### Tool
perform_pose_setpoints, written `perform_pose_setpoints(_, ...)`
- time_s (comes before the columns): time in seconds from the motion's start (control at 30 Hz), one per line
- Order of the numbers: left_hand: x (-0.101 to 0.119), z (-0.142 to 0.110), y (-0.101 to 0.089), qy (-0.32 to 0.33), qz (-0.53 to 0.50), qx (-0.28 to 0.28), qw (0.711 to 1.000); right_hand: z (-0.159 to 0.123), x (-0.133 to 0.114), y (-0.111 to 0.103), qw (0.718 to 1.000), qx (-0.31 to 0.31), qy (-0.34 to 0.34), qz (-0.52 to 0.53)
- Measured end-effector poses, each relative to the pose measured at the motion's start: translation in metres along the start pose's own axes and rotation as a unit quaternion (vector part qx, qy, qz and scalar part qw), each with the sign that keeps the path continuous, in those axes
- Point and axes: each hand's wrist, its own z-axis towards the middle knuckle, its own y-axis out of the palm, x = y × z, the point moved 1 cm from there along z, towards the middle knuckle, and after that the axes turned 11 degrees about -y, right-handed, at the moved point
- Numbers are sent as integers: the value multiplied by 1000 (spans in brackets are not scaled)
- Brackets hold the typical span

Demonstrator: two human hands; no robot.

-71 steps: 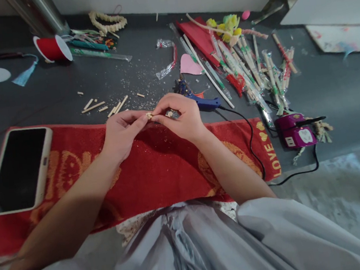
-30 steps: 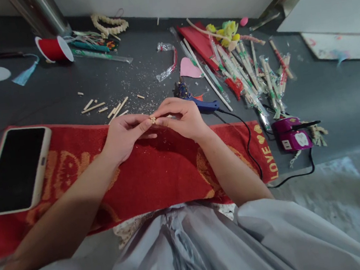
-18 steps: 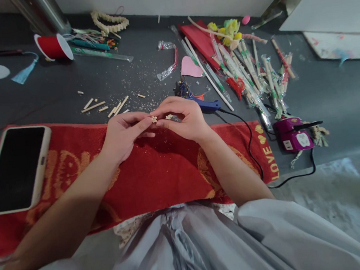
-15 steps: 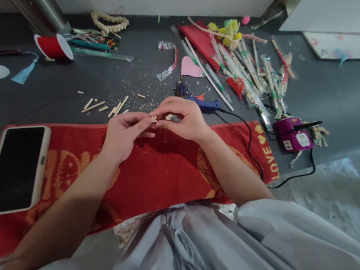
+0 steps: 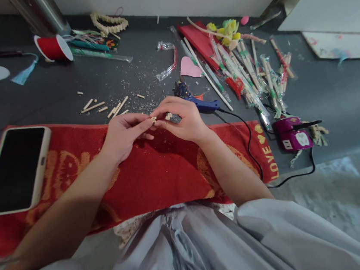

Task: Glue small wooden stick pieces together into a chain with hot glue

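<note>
Both hands meet over the far edge of a red towel [image 5: 158, 172] on a dark floor. My left hand [image 5: 123, 135] pinches a tiny pale wooden piece [image 5: 154, 119] between thumb and forefinger. My right hand [image 5: 181, 119] is curled, its fingertips touching the same piece, and a small dark object with a pale tip [image 5: 172, 117] shows under its fingers. A blue glue gun [image 5: 204, 104] lies just beyond my right hand, its black cord [image 5: 252, 144] running across the towel.
A phone [image 5: 15, 169] lies on the towel's left end. Short wooden sticks [image 5: 112, 108] and crumbs lie beyond the towel. Wrapped chopsticks [image 5: 251, 75], a pink paper heart [image 5: 189, 67], a red cup [image 5: 53, 48] and a purple power strip [image 5: 292, 135] are scattered around.
Both hands stay together in the same spot with small finger shifts. The dark object under my right fingers shows a little more now.
</note>
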Motion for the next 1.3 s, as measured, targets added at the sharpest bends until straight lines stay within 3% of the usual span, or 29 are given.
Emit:
perform_pose_setpoints(0.6, -6, 4, -5, -2, 15, -13, 1000, -1, 3, 2, 999, -43, 12, -1)
perform_pose_setpoints(0.9, 2, 0, 3, -14, -20, 14, 1000, -1, 2, 3, 999, -29, 15, -27)
perform_pose_setpoints(1.17, 0, 1, 0, -10, -26, -7, 1000, -1, 2, 3, 999, -12, 11, -31)
perform_pose_setpoints(1.3, 1, 0, 1, -19, -15, 6, 1000, -1, 1, 4, 999, -32, 21, -28)
